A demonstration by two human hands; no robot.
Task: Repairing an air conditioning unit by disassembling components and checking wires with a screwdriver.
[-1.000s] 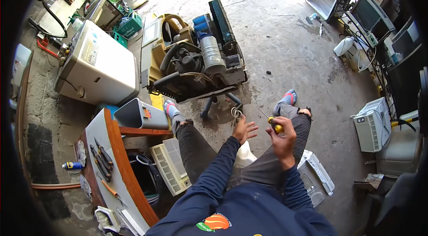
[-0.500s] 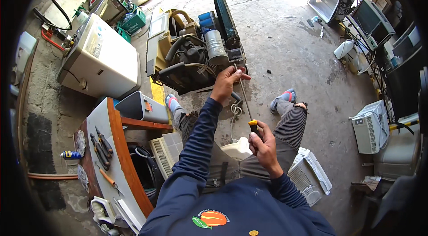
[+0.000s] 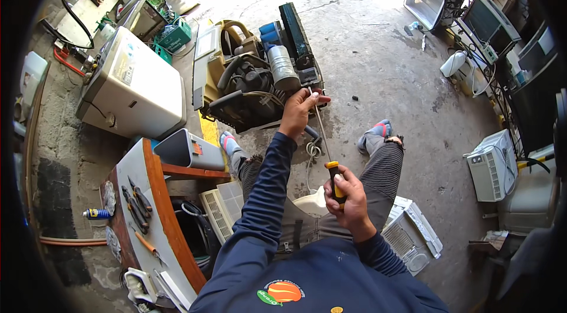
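My right hand (image 3: 352, 203) is wrapped round the black-and-yellow handle of a long screwdriver (image 3: 332, 166). Its thin metal shaft slants away from me, up to the near right corner of an opened air conditioner unit (image 3: 239, 85). At that corner my left hand (image 3: 297, 113) has its fingers closed about the shaft near the tip; the tip itself is hard to make out. Something reddish shows beside the left fingertips. The unit, on the floor between my feet and the far area, exposes a dark compressor, a silver cylinder (image 3: 283, 69), blue parts, tan housing and finned coil.
Left, a wood-edged bench (image 3: 159, 183) holds pliers (image 3: 137, 206) and an orange-handled tool (image 3: 145, 242). Beyond stands a white appliance (image 3: 133, 85). Pale covers (image 3: 413, 236) lie by my legs, and a loose cord (image 3: 313, 150) below the unit. Stacked appliances (image 3: 491, 165) line the right.
My right hand has shifted its grip on the screwdriver handle, now showing more of it upright. The left hand stays at the unit's corner. The view has shifted slightly.
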